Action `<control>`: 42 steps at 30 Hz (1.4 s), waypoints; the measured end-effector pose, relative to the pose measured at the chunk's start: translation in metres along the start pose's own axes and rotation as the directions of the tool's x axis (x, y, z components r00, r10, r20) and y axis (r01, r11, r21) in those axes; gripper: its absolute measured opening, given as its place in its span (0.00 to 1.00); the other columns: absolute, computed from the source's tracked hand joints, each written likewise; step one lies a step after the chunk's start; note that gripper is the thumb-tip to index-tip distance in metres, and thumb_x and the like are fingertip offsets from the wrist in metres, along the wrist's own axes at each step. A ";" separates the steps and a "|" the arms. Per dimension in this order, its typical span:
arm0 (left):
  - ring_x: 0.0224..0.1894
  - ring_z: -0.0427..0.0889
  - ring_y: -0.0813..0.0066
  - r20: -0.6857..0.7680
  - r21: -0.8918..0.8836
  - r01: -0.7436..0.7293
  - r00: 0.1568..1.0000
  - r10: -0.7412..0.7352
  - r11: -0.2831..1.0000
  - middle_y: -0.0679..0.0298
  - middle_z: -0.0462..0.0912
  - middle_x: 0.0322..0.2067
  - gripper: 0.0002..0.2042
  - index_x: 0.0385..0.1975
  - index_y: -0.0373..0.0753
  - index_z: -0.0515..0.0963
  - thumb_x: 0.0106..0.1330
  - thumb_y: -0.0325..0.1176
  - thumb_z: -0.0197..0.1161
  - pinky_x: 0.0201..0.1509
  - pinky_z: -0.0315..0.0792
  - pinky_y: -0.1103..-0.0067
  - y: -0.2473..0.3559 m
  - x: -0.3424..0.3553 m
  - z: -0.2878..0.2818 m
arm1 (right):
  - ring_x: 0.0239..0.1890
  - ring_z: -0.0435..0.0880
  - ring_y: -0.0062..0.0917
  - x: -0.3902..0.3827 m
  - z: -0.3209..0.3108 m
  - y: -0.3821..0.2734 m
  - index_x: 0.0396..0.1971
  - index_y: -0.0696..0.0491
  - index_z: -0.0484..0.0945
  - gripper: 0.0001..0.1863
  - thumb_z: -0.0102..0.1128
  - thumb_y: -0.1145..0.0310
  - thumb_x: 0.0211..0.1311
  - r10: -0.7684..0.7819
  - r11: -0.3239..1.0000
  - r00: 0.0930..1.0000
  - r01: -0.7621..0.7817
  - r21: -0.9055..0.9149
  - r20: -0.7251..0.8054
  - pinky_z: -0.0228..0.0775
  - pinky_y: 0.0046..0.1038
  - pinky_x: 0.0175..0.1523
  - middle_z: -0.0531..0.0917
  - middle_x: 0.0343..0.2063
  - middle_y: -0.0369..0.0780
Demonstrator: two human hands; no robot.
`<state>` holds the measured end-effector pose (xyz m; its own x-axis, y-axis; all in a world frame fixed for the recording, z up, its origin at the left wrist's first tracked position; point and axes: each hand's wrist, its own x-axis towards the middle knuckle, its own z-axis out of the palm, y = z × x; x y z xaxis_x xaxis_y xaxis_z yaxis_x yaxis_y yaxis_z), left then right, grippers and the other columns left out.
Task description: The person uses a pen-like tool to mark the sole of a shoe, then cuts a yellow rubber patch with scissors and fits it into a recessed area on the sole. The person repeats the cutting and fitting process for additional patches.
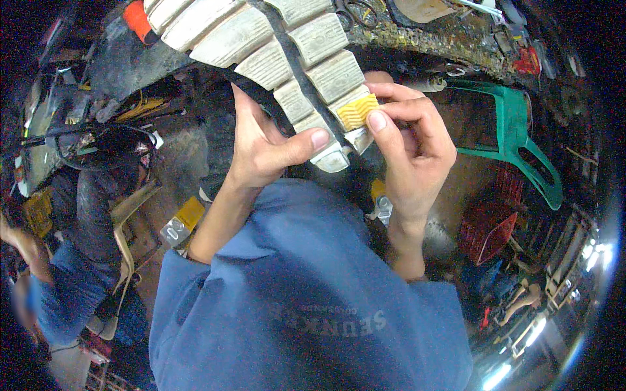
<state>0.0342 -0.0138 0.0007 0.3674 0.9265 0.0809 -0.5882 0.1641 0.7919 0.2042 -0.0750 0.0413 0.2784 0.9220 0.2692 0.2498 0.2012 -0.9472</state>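
Note:
A shoe [319, 40] is held sole up in front of me, its off-white tread blocks split by a dark groove. My left hand [259, 148] grips its near end from the left, the thumb resting across the tread and the fingers hidden behind. On the right edge of that end lies a small yellow ridged piece [356, 112], against the sole. My right hand [420, 133] pinches the piece's right edge between thumb and fingers. Whether the piece is fixed to the sole, I cannot tell.
A cluttered, crusted worktop [417, 42] runs along the far side, with scissors [360, 12] and an orange-red cylinder [138, 21]. A green plastic seat [512, 124] stands right, near a red basket-like object [492, 234]. Another person's arm [29, 247] shows at left.

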 end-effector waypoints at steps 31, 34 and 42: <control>0.46 0.87 0.67 -0.192 -0.079 0.266 0.942 -0.277 0.961 0.55 0.85 0.47 0.27 0.56 0.30 0.73 0.54 0.21 0.72 0.56 0.81 0.71 0.022 -0.009 0.024 | 0.47 0.88 0.35 -0.011 0.029 -0.027 0.43 0.61 0.82 0.15 0.72 0.81 0.54 0.052 0.976 0.950 0.017 0.217 -0.306 0.81 0.28 0.52 0.86 0.45 0.49; 0.46 0.86 0.67 -0.196 -0.083 0.278 0.937 -0.289 0.957 0.55 0.85 0.46 0.26 0.56 0.30 0.73 0.55 0.22 0.71 0.56 0.80 0.71 0.023 -0.007 0.025 | 0.47 0.88 0.36 0.000 0.015 -0.016 0.44 0.60 0.84 0.16 0.72 0.79 0.52 -0.204 0.972 0.970 0.185 -0.144 -0.131 0.80 0.32 0.53 0.88 0.44 0.47; 0.46 0.87 0.66 -0.199 -0.109 0.295 0.929 -0.311 0.949 0.54 0.85 0.46 0.26 0.57 0.30 0.73 0.56 0.22 0.69 0.56 0.81 0.70 0.017 -0.005 0.033 | 0.45 0.89 0.36 0.004 -0.002 -0.007 0.41 0.58 0.86 0.15 0.71 0.78 0.50 -0.214 0.967 0.974 0.201 -0.156 -0.073 0.80 0.32 0.52 0.89 0.41 0.45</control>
<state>0.0459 -0.0267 0.0334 0.3809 0.8773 -0.2921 -0.5285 0.4657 0.7097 0.2054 -0.0733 0.0491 0.2855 0.8309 0.4776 0.4421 0.3280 -0.8349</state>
